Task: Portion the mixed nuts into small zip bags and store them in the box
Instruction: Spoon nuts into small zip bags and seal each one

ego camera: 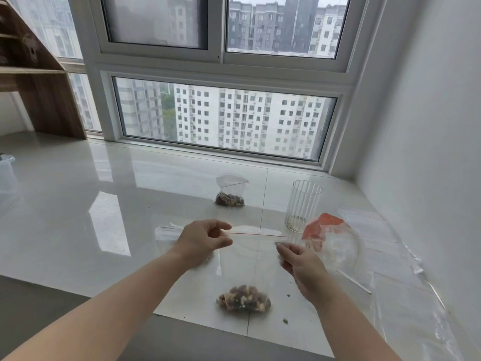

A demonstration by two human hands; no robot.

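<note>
Zip bag (244, 272) hanging upright at lower centre, nuts (243, 300) at bottom, red seal horizontal, pinched by left hand (201, 243) and right hand (303, 267).

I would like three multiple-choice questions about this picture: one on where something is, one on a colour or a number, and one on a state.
1. Where does the ribbed glass stand?
A. Left of both hands
B. Beyond the right hand, near the wall
C. On the wooden shelf

2. How many bags have nuts in them?
A. One
B. Two
C. Four

3. How is the near bag held?
A. Lying flat, untouched
B. Gripped by one hand only
C. Pinched at its top edge by both hands

Answers:
1 B: the glass is past the right hand, on the wall side.
2 B: nuts show in the near bag and in the far bag.
3 C: the left hand and the right hand each pinch an end of the red zip line.
</note>
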